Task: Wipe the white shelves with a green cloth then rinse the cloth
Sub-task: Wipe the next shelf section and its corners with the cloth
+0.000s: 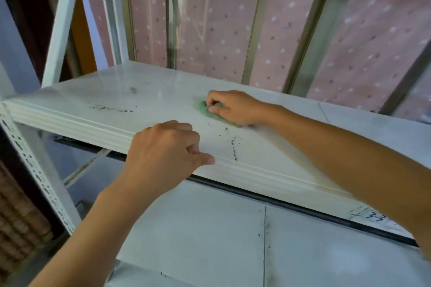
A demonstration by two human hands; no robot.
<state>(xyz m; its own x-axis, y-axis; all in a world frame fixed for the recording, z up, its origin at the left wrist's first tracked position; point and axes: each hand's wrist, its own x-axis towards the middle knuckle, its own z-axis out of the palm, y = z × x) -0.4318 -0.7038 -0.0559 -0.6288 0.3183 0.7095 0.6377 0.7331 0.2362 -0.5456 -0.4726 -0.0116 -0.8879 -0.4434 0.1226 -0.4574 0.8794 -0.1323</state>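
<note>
Pressing a small, crumpled green cloth (210, 113) onto the flat, glossy white shelf (144, 98), the right hand (233, 108) shows in the head view just past the middle of the board. Its fingers are bent over the fabric and bunched together, with the fingertips nipping a fold. Only the left and near edges of the cloth peep out from under the palm.

The left hand (163, 149) sits on the ribbed front lip of the same shelf. Its fingers are curled into a loose fist and the thumb is laid along the edge; it holds nothing that I can see.

Scattered black specks (112, 108) lie to the left of the cloth, and a thin dark streak (234, 149) sits nearer the front. A second white shelf (210, 228) lies below, and a pink dotted curtain (233, 30) hangs behind the metal window bars (258, 23).

The cloth looks light, limp and probably damp, so it should slide easily on the slick surface but will bunch if pushed by one corner. A flat palm spread over its middle would likely carry it best. For rinsing, it could be gathered whole into the fist.
</note>
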